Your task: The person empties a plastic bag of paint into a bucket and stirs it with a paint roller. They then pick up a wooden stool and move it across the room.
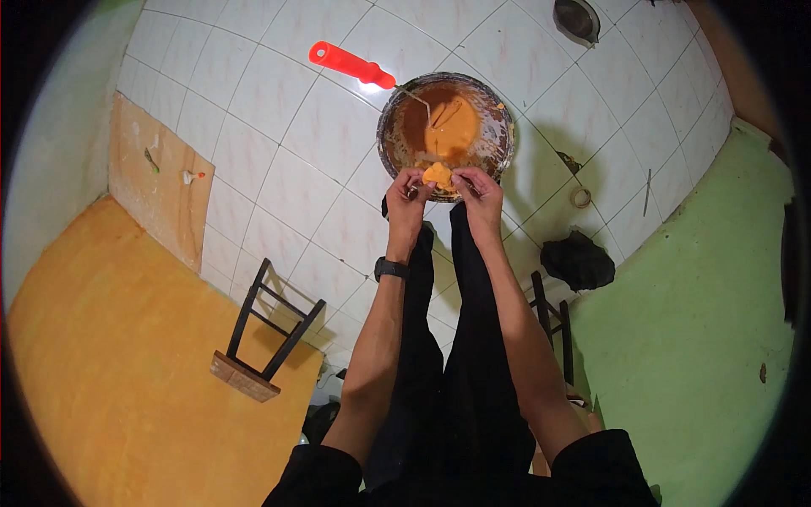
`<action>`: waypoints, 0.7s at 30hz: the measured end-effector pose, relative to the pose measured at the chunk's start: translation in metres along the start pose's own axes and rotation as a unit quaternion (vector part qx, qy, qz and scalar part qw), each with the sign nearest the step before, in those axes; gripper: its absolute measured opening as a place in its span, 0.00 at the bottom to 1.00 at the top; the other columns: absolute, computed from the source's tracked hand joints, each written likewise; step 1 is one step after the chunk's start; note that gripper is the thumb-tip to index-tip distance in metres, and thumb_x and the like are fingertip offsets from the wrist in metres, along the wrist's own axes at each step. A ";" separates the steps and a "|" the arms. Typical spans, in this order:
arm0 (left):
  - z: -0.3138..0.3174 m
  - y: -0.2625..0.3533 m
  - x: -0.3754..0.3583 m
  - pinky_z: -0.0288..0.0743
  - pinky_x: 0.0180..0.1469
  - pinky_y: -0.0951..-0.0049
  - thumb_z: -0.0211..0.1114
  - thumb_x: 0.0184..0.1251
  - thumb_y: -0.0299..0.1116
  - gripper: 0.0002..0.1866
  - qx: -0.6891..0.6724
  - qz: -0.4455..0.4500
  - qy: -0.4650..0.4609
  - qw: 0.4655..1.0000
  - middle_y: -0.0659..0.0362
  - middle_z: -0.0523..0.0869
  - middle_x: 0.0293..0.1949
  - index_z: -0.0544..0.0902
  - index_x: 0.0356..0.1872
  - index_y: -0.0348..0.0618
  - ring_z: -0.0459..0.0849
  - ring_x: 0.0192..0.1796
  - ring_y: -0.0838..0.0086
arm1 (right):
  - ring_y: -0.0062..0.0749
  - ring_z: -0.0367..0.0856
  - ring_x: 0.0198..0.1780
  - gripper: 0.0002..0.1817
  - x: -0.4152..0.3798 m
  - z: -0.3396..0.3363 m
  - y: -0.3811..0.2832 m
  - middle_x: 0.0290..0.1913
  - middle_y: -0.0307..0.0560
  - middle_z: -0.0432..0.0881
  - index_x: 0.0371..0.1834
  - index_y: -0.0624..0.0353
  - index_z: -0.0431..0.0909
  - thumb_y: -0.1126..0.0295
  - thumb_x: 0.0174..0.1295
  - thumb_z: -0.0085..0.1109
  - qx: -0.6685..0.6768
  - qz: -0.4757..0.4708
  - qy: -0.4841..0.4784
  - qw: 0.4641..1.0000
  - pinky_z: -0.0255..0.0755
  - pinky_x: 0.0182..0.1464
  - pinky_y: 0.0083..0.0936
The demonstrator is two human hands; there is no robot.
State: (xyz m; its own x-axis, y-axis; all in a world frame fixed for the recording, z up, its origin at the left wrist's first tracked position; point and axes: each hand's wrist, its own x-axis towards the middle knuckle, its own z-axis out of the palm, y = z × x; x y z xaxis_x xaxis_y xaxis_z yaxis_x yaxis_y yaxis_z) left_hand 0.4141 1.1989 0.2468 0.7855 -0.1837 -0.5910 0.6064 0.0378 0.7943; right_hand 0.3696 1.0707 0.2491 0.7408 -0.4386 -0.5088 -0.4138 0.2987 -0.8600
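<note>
Both hands are closed on a small, flat orange piece, whose kind I cannot make out. My left hand pinches its left side, and my right hand pinches its right side. They hold it over the near rim of a round, paint-stained bucket. Orange paint lies inside the bucket. Leaning on the far left rim is a paint roller with a red handle; its bent wire frame reaches down into the paint, where the roller end is partly hidden.
Around the bucket spreads a white tiled floor. A dark bowl-like container sits at the far right. A roll of tape and a black bundle lie to the right. At left are a black-framed stool and a wooden board.
</note>
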 end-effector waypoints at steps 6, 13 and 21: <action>0.000 0.007 0.003 0.71 0.42 0.84 0.63 0.60 0.17 0.07 0.030 0.057 0.026 0.998 0.63 0.82 0.34 0.78 0.38 0.37 0.78 0.37 0.84 | 0.20 0.80 0.40 0.05 -0.003 0.000 -0.008 0.37 0.42 0.83 0.38 0.66 0.80 0.76 0.61 0.60 -0.025 -0.005 0.018 1.000 0.74 0.45 0.19; 0.003 0.022 -0.003 0.72 0.42 0.84 0.60 0.59 0.13 0.06 0.043 0.073 0.064 0.994 0.59 0.85 0.36 0.79 0.32 0.35 0.79 0.38 0.83 | 0.28 0.82 0.40 0.05 -0.006 0.001 -0.026 0.37 0.47 0.83 0.37 0.69 0.79 0.85 0.59 0.56 -0.111 -0.140 0.023 0.984 0.75 0.44 0.22; 0.002 0.026 0.000 0.73 0.47 0.81 0.62 0.58 0.13 0.07 -0.015 0.061 0.041 0.997 0.60 0.84 0.38 0.80 0.34 0.35 0.80 0.42 0.81 | 0.27 0.82 0.40 0.06 -0.008 0.003 -0.034 0.39 0.47 0.83 0.38 0.69 0.79 0.84 0.60 0.56 -0.062 -0.125 0.016 0.990 0.75 0.44 0.19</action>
State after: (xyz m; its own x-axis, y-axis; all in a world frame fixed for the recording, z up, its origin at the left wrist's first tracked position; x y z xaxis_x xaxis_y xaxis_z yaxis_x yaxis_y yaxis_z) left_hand 0.4295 1.1976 0.2683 0.8604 -0.0943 -0.5007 0.5081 0.0842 0.8572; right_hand 0.3791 1.0665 0.2823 0.8122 -0.5128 -0.2780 -0.2826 0.0710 -0.9566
